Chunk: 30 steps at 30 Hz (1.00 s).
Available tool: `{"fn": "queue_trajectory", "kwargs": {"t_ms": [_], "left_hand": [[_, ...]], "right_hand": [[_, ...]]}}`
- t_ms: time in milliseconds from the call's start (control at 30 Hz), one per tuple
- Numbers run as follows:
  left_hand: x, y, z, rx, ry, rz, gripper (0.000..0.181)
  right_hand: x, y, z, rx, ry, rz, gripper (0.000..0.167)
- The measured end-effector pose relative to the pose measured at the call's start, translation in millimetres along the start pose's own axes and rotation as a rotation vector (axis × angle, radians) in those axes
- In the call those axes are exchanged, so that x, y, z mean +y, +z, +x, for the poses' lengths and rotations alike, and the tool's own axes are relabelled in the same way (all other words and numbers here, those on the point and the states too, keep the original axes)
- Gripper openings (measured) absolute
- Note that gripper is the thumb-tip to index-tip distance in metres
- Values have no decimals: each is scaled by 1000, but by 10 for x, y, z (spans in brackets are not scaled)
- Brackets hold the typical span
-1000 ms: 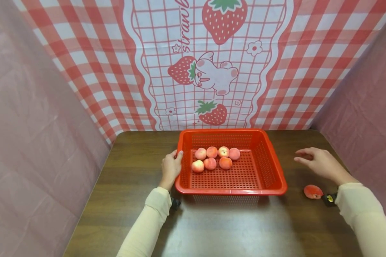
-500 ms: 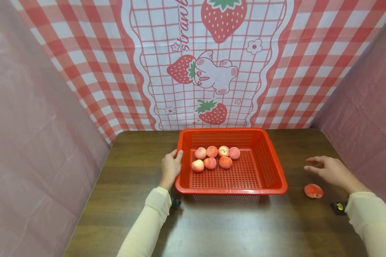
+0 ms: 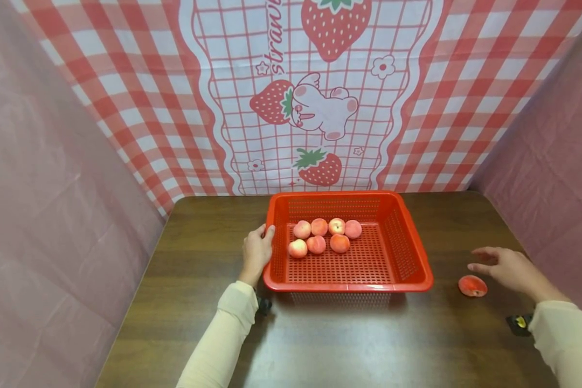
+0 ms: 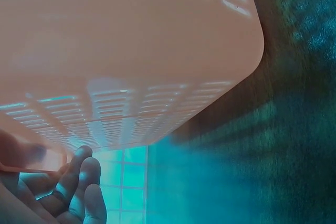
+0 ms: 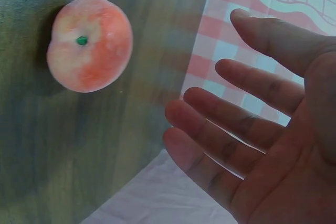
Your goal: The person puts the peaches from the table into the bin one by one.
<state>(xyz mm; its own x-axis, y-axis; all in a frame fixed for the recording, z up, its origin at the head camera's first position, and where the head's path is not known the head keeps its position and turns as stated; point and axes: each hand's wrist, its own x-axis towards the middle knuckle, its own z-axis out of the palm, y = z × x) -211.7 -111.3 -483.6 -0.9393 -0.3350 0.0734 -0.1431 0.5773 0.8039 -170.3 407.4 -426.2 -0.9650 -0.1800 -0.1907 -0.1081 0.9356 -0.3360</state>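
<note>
A red plastic basket (image 3: 347, 288) with perforated walls stands on the table, and several peaches (image 3: 316, 244) lie on its floor toward the left and back. At its left side my left hand (image 3: 257, 250) grips the rim, thumb on top; the left wrist view shows the fingers (image 4: 89, 174) below the rim beside the slotted outer wall. One more peach (image 3: 472, 286) lies on the table to the right of the basket. Just beyond and right of it hovers my right hand (image 3: 514, 269), relaxed fingers spread and holding nothing. The right wrist view shows a gap between that hand and the peach (image 5: 90, 44).
The brown wooden table (image 3: 339, 345) runs up to a checked strawberry-print cloth (image 3: 320, 108) behind the basket. Pink cloth (image 3: 53, 215) hangs along the left side and another pink cloth (image 3: 553, 161) along the right.
My right hand has moved right and toward me, coming closer to the lone peach. My left hand keeps its grip on the basket, which stays in place.
</note>
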Motion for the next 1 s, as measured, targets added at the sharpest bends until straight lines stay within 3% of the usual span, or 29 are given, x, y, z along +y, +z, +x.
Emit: {"fn": "queue_trajectory", "kwargs": {"t_ms": [233,367,1000], "left_hand": [[-4,-1,-2,-5,-10,-1,42],[-3,-1,-5,-8,-13,2,42],[14,-13,-15,-16,-18,-21,41]], "right_hand": [[93,81,-21,-3,21,-19,71],[133,121,-31,-43,30,-33,73],[240,296,-39,-44,43,-36,56]]}}
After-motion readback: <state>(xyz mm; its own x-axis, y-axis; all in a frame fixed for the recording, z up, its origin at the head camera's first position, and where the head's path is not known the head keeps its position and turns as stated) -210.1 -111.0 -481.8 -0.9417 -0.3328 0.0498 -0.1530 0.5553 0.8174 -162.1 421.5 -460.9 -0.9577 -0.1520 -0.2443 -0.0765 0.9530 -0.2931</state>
